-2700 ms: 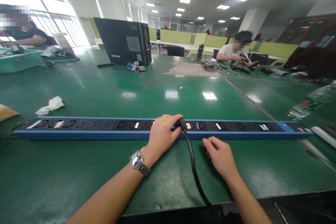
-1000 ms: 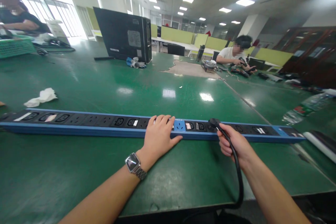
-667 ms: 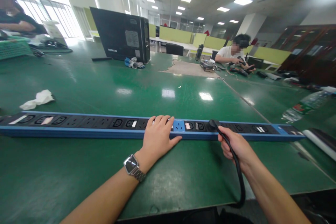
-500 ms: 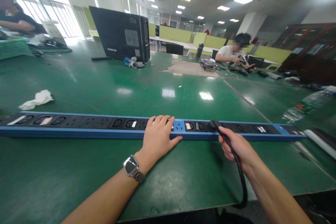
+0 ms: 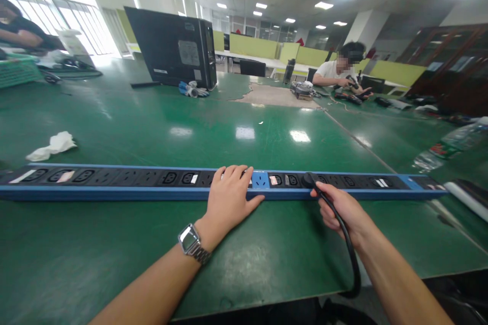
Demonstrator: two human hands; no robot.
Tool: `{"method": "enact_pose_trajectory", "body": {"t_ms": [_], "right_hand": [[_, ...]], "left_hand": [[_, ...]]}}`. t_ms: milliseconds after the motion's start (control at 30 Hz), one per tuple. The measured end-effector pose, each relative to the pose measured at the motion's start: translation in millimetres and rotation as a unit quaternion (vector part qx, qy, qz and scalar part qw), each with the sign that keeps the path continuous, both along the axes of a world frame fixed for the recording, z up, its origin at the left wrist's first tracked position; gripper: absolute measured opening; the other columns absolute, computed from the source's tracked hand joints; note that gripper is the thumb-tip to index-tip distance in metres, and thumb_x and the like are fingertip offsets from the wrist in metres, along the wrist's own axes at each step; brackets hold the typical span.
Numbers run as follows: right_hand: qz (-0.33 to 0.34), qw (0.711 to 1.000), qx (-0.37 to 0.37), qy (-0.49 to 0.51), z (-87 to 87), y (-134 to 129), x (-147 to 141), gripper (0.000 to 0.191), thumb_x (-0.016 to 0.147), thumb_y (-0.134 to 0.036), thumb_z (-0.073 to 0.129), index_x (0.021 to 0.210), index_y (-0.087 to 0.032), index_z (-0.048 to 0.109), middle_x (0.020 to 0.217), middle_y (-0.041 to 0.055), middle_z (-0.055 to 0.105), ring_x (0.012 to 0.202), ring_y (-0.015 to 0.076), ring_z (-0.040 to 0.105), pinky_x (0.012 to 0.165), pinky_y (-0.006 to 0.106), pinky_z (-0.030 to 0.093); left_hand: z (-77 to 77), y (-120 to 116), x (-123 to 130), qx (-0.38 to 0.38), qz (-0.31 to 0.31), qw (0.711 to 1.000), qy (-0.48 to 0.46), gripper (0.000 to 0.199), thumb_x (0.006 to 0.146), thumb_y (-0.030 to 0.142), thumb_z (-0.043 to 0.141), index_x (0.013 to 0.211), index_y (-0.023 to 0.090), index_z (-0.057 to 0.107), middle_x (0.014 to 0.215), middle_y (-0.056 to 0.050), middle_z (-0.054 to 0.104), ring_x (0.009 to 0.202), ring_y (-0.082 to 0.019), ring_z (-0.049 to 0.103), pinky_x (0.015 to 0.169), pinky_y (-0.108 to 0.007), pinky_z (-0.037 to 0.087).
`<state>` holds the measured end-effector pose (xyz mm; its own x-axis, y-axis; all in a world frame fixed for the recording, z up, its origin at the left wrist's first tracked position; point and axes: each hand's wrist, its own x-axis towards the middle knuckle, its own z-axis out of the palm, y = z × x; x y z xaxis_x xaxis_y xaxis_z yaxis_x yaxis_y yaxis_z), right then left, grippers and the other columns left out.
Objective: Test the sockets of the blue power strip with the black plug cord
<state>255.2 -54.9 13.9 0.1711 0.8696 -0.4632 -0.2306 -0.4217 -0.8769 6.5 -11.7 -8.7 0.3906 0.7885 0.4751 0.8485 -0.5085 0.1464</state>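
A long blue-and-black power strip point(image 5: 141, 194) lies across the table, with several sockets along its top. My left hand point(image 5: 230, 190) grips it near the middle, beside the blue socket point(image 5: 261, 181); its fingers reach over the far edge and the thumb lies along the near side. To the right, a round black plug point(image 5: 308, 179) sits at a socket; whether it is fully seated I cannot tell. Just behind the plug, my right hand point(image 5: 339, 210) is closed around the black power cord point(image 5: 348, 244), which loops down past the table's front edge.
On the green table point(image 5: 160, 127) stand a black computer case point(image 5: 171, 51), gloves point(image 5: 193, 90), a crumpled tissue point(image 5: 53, 146) and a plastic bottle point(image 5: 450, 147). A dark object with a white edge point(image 5: 468, 200) lies by the strip's right end. Two people sit farther off.
My right index finger has come forward a little, to just below the plug. My left hand stays in place on the power strip. The view has shifted very slightly.
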Motion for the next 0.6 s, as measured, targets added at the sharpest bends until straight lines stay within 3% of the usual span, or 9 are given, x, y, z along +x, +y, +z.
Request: {"method": "enact_pose_trajectory", "body": {"t_ms": [133, 300, 400, 500, 600], "right_hand": [[-0.021, 0.998, 0.040, 0.038, 4.5, -5.4, -3.8, 0.027, 0.088, -0.038, 0.057, 0.073, -0.015, 0.062, 0.031, -0.0083, 0.036, 0.023, 0.0042, 0.026, 0.028, 0.015, 0.016], [-0.072, 0.979, 0.179, 0.064, 46.7, -20.9, 21.1, 0.035, 0.092, -0.045, 0.054, 0.074, -0.017, 0.064, 0.033, -0.0065, 0.037, 0.026, 0.0041, 0.031, 0.033, 0.019, 0.016], [-0.072, 0.990, 0.120, 0.028, 55.3, -22.3, 63.6, 0.044, 0.095, -0.046, 0.050, 0.064, -0.016, 0.059, 0.032, -0.0043, 0.036, 0.025, 0.0041, 0.033, 0.034, 0.020, 0.014], [-0.075, 0.997, 0.021, -0.018, 40.3, -15.7, 107.5, 0.046, 0.094, -0.040, 0.051, 0.055, -0.017, 0.053, 0.028, -0.0053, 0.030, 0.021, 0.0047, 0.027, 0.031, 0.018, 0.012], [-0.100, 0.991, -0.036, -0.083, 22.0, -8.7, 133.7, 0.047, 0.093, -0.041, 0.053, 0.052, -0.017, 0.052, 0.029, -0.0055, 0.030, 0.021, 0.0058, 0.027, 0.030, 0.017, 0.015]], "left_hand": [[0.2, 0.1, 0.4, 0.006, 0.001, 1.000, -0.002, 0.057, 0.079, 0.050, 0.069, 0.124, 0.018, 0.057, 0.124, -0.013, 0.063, 0.115, -0.033, 0.054, 0.103, -0.051, 0.036], [1.0, -0.1, 1.1, 0.002, 0.002, 1.000, 0.006, 0.058, 0.079, 0.050, 0.069, 0.125, 0.016, 0.058, 0.124, -0.013, 0.063, 0.115, -0.033, 0.054, 0.103, -0.050, 0.036], [1.9, -0.8, 1.2, -0.002, 0.005, 1.000, 0.007, 0.058, 0.078, 0.050, 0.069, 0.124, 0.016, 0.058, 0.125, -0.013, 0.063, 0.115, -0.033, 0.054, 0.103, -0.050, 0.036], [3.0, -1.3, 1.2, -0.007, 0.005, 1.000, 0.006, 0.058, 0.079, 0.050, 0.069, 0.124, 0.015, 0.058, 0.124, -0.012, 0.063, 0.115, -0.032, 0.054, 0.103, -0.050, 0.036], [3.5, -1.4, 1.1, -0.005, 0.005, 1.000, 0.005, 0.057, 0.079, 0.049, 0.069, 0.124, 0.016, 0.058, 0.124, -0.012, 0.063, 0.114, -0.032, 0.054, 0.103, -0.049, 0.036]]}}
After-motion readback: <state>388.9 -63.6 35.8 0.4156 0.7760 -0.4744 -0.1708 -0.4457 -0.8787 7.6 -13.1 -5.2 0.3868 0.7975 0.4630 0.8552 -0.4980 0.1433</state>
